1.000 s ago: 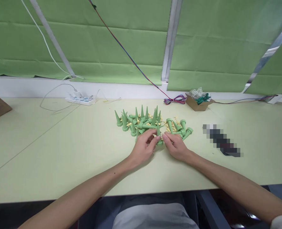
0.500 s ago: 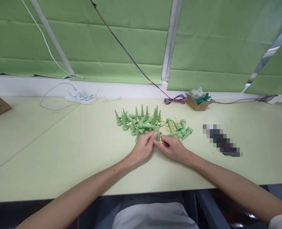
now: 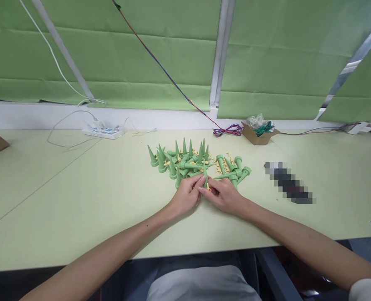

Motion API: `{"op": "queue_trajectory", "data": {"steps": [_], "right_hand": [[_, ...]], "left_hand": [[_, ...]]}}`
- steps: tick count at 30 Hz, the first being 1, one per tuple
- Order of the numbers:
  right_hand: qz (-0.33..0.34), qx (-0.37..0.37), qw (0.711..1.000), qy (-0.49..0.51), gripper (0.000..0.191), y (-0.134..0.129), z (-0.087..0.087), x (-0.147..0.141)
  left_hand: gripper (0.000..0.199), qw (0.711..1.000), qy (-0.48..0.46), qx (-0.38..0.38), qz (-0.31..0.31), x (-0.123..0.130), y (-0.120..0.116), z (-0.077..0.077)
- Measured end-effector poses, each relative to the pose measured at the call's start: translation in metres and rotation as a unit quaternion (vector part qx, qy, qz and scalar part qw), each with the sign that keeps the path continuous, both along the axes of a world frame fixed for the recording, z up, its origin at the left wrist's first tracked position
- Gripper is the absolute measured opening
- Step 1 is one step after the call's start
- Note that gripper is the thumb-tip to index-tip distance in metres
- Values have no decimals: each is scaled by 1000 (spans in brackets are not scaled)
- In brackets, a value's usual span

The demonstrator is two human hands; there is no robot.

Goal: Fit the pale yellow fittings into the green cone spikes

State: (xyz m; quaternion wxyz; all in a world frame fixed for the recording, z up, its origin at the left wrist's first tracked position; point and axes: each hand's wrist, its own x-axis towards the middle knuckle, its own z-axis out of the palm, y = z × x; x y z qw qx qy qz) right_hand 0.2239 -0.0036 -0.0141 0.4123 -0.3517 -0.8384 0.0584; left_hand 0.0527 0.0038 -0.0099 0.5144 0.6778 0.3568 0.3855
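Observation:
Close in front of me, my left hand (image 3: 187,194) is closed on a green plastic watering spike (image 3: 205,172), its point upward. My right hand (image 3: 225,194) meets it from the other side, thumb and fingers pinched around a small yellow valve (image 3: 209,189) at the spike's lower end. The fingers partly hide both pieces. Just beyond my hands stands a cluster of similar green spikes (image 3: 161,163), some upright with yellow parts at their bases, others lying on their sides. Loose yellow valves (image 3: 229,162) lie among more spikes to the right.
A small cardboard box (image 3: 257,137) with clear plastic and green material stands at the back, beside coiled red-blue wire (image 3: 228,130). A white power strip (image 3: 105,132) lies back left. On the right of the table (image 3: 79,209) is a blurred-out dark object (image 3: 288,184).
Both hands remain together on the spike, with slightly more of the yellow valve showing between the fingers. The whole view has shifted a little.

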Motion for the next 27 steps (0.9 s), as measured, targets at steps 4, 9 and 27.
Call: {"op": "queue_trajectory", "data": {"steps": [4, 9, 27], "right_hand": [[3, -6, 1000, 3, 41, 0, 0, -1], [4, -15, 1000, 0, 41, -1, 0, -1], [10, -19, 1000, 20, 50, 3, -2, 1]], "left_hand": [[43, 1000, 9, 8, 1, 0, 0, 1], [44, 999, 20, 29, 1, 0, 0, 4], [45, 996, -61, -52, -25, 4, -6, 9]]}}
